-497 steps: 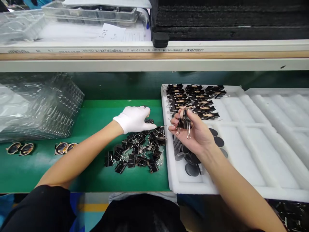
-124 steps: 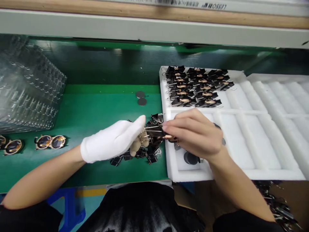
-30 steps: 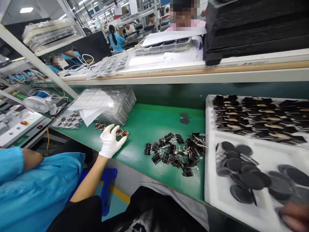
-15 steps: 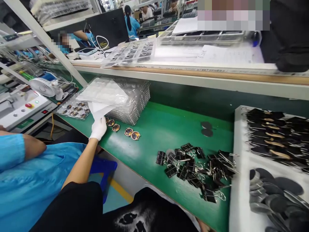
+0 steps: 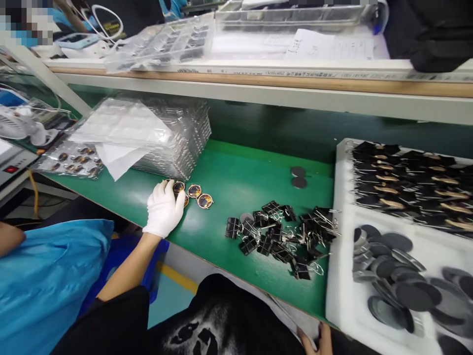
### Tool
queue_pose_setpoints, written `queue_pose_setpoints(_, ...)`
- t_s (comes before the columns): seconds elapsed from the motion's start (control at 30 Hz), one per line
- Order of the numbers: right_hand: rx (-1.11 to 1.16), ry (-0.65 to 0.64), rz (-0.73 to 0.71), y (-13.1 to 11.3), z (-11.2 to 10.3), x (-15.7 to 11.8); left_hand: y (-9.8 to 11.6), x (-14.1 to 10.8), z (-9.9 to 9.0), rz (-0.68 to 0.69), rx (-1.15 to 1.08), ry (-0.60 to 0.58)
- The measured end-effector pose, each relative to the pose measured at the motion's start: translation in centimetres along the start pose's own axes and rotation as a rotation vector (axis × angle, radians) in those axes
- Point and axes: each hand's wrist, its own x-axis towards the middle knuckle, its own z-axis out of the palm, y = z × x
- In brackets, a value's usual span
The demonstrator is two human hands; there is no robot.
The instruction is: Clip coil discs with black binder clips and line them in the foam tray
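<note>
My left hand (image 5: 164, 209), in a white glove, rests at the table's front edge with its fingers curled around gold-rimmed round pieces that look like watch cases (image 5: 179, 187). Part of this group is hidden under the thumb and fingers. Just right of it lie two more such watch cases, an upper one (image 5: 194, 191) and a lower one (image 5: 204, 200), with dark brown mottled faces. Only a few bare fingers of my right hand (image 5: 316, 340) show at the bottom, below the table edge; what they touch cannot be made out.
Black binder clips (image 5: 277, 231) lie heaped mid-table, with dark discs (image 5: 298, 177) behind. A white foam tray (image 5: 342, 276) holds discs and clipped parts at right. Clear plastic trays (image 5: 185, 138) are stacked at left beneath a shelf (image 5: 258, 93). A co-worker's blue sleeve (image 5: 55, 266) is close by.
My left hand has moved right from beside the white sheet, and the watch cases are pushed rightward and closer together. The view has tilted down and turned right; right-hand fingers show more.
</note>
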Motion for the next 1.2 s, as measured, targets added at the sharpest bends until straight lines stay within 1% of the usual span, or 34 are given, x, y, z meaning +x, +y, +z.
queue_pose_setpoints(0.07,0.029,0.026,0.017,-0.3,0.5,-1.0,1.8,-0.6,-0.3,0.046,-0.002,-0.011)
queue_pose_setpoints(0.13,0.025,0.047,-0.003,-0.6,0.5,-1.7,3.3,-1.1,-0.4,0.095,-0.011,-0.028)
queue_pose_setpoints(0.27,-0.019,0.012,-0.067,-0.6,-0.8,-2.6,5.5,-1.3,-0.3,0.206,-0.053,-0.055)
queue_pose_setpoints(0.33,-0.069,-0.024,-0.057,-0.3,-1.7,-2.7,6.3,-0.8,0.0,0.274,-0.078,-0.072)
queue_pose_setpoints(0.43,-0.177,-0.086,-0.015,-0.2,-3.0,-2.6,7.3,0.6,0.4,0.399,-0.121,-0.112)
queue_pose_setpoints(0.5,-0.259,-0.162,-0.017,-1.0,-4.0,-2.5,7.8,1.8,0.5,0.493,-0.148,-0.149)
queue_pose_setpoints(0.53,-0.301,-0.214,-0.031,-1.8,-4.6,-2.6,8.0,2.4,0.4,0.533,-0.161,-0.155)
queue_pose_setpoints(0.6,-0.371,-0.315,-0.068,-4.2,-6.8,-3.1,8.4,3.9,0.1,0.601,-0.185,-0.129)
queue_pose_setpoints(0.63,-0.391,-0.367,-0.094,-5.8,-8.4,-3.4,8.7,4.7,0.0,0.641,-0.192,-0.11)
queue_pose_setpoints(0.7,-0.397,-0.487,-0.132,-9.7,-12.5,-4.5,9.6,6.5,-0.4,0.763,-0.18,-0.115)
queue_pose_setpoints(0.73,-0.375,-0.546,-0.145,-12.0,-14.9,-5.1,10.2,7.5,-0.6,0.843,-0.157,-0.152)
queue_pose_setpoints(0.77,-0.353,-0.559,-0.179,-14.4,-17.3,-5.7,10.8,8.4,-0.7,0.916,-0.127,-0.202)
queue_pose_setpoints(0.8,-0.33,-0.509,-0.243,-16.9,-19.6,-6.2,11.4,9.2,-0.8,0.974,-0.094,-0.251)
queue_pose_setpoints(0.83,-0.312,-0.419,-0.337,-19.5,-21.5,-6.5,12.0,10.0,-0.8,1.011,-0.064,-0.289)
queue_pose_setpoints(0.87,-0.29,-0.256,-0.421,-22.1,-23.0,-6.4,12.5,10.7,-0.8,1.035,-0.04,-0.313)
queue_pose_setpoints(0.9,-0.289,-0.102,-0.476,-24.5,-24.0,-5.9,13.0,11.2,-0.7,1.052,-0.026,-0.328)
queue_pose_setpoints(0.93,-0.3,0.069,-0.483,-26.8,-24.6,-4.9,13.5,11.7,-0.6,1.067,-0.022,-0.341)
queue_pose_setpoints(0.97,-0.333,0.191,-0.452,-28.7,-24.7,-3.6,13.8,12.0,-0.5,1.08,-0.024,-0.355)
queue_pose_setpoints(1.0,-0.377,0.256,-0.43,-30.2,-24.5,-1.9,14.1,12.3,-0.5,1.087,-0.03,-0.373)
queue_pose_setpoints(1.03,-0.429,0.252,-0.441,-31.2,-24.1,-0.1,14.3,12.5,-0.5,1.085,-0.036,-0.391)
queue_pose_setpoints(1.1,-0.549,0.226,-0.489,-32.0,-23.1,3.5,14.6,12.6,-0.8,1.069,-0.051,-0.435)
queue_pose_setpoints(1.17,-0.646,0.158,-0.515,-31.6,-22.1,6.4,14.7,12.4,-1.4,1.041,-0.06,-0.467)
queue_pose_setpoints(1.2,-0.682,0.129,-0.524,-31.3,-21.8,7.4,14.8,12.2,-1.8,1.017,-0.053,-0.468)
